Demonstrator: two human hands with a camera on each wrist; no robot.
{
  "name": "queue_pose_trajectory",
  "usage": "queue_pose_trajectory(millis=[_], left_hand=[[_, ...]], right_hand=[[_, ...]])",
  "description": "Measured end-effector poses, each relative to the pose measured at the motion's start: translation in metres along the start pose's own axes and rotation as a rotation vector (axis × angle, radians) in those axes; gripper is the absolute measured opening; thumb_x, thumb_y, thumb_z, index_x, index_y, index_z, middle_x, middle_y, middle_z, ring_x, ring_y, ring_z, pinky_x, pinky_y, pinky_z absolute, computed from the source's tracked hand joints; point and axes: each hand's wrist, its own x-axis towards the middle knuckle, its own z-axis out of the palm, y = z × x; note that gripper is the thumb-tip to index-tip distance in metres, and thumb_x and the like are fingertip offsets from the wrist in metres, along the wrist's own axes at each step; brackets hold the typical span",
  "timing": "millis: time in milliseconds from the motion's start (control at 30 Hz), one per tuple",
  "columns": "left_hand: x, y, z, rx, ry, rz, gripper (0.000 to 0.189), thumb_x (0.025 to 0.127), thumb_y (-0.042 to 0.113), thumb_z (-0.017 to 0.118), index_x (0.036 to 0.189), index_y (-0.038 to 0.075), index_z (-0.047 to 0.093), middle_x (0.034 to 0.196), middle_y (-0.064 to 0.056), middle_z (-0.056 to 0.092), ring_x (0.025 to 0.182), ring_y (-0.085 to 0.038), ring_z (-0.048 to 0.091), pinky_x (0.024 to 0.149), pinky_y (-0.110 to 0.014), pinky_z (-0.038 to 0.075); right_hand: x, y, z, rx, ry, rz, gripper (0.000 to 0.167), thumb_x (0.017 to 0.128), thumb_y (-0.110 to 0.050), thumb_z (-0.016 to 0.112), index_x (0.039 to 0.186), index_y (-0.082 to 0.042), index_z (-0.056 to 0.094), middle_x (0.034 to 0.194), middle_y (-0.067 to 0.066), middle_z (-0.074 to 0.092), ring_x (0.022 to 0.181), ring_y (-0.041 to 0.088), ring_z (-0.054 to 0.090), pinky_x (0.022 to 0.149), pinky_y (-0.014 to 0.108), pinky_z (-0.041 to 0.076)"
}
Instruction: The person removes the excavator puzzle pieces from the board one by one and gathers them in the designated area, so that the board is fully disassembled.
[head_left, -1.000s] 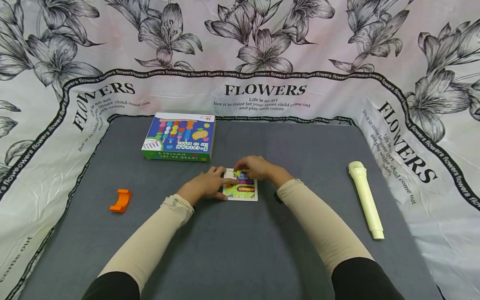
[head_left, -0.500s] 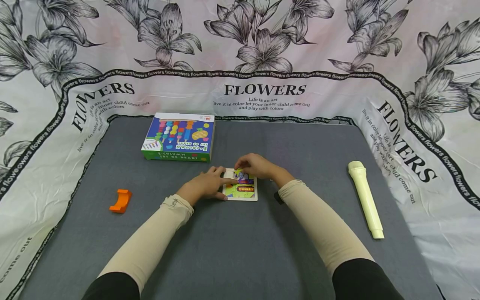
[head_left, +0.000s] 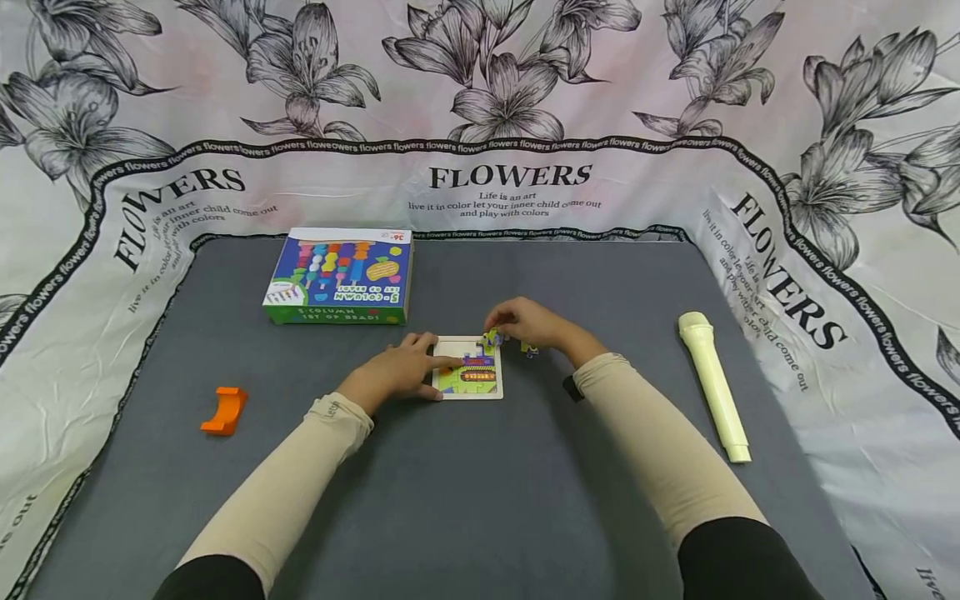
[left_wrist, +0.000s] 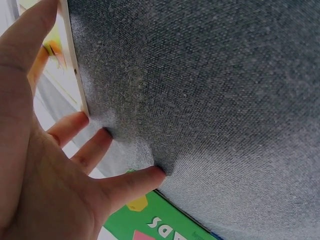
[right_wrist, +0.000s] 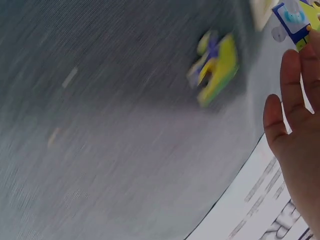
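Note:
A small jigsaw puzzle (head_left: 468, 385) in a white-rimmed tray lies in the middle of the grey table, its picture showing a tracked vehicle. My left hand (head_left: 393, 372) rests spread at the tray's left side, index finger stretched over the picture and thumb at the near edge. Its other fingertips touch the cloth in the left wrist view. My right hand (head_left: 528, 323) pinches a yellow-and-blue puzzle piece (head_left: 491, 338) at the tray's top right corner. Another puzzle piece (head_left: 528, 350) lies on the cloth under that hand, blurred in the right wrist view.
A blue and green bead-set box (head_left: 337, 279) stands behind and left of the tray. An orange curved block (head_left: 223, 411) lies on the left, a pale yellow stick with a thicker head (head_left: 716, 387) on the right. Flower-printed sheeting (head_left: 510, 187) surrounds the table.
My right hand has moved right from within the tray to its top right corner with the piece. The loose piece on the cloth now shows. The head view has shifted slightly.

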Motion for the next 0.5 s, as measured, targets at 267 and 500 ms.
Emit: queue_pose_trajectory(millis=[267, 500], left_hand=[[-0.002, 0.001, -0.001, -0.009, 0.004, 0.012, 0.065, 0.092, 0.047, 0.063, 0.150, 0.039, 0.035, 0.153, -0.016, 0.024, 0.135, -0.040, 0.028, 0.104, -0.068, 0.030], [-0.001, 0.004, -0.002, -0.004, 0.002, 0.029, 0.066, 0.091, 0.047, 0.063, 0.150, 0.039, 0.035, 0.152, -0.018, 0.026, 0.133, -0.041, 0.030, 0.104, -0.068, 0.031]], right_hand=[[-0.035, 0.035, -0.024, 0.001, 0.033, 0.045, 0.021, 0.097, 0.002, 0.051, 0.110, 0.003, 0.068, 0.113, 0.017, 0.067, 0.103, 0.027, 0.062, 0.085, 0.039, 0.050], [-0.057, 0.056, -0.032, -0.020, 0.042, 0.113, 0.020, 0.095, 0.001, 0.054, 0.109, 0.003, 0.070, 0.109, 0.016, 0.070, 0.093, 0.021, 0.061, 0.075, 0.030, 0.047]])
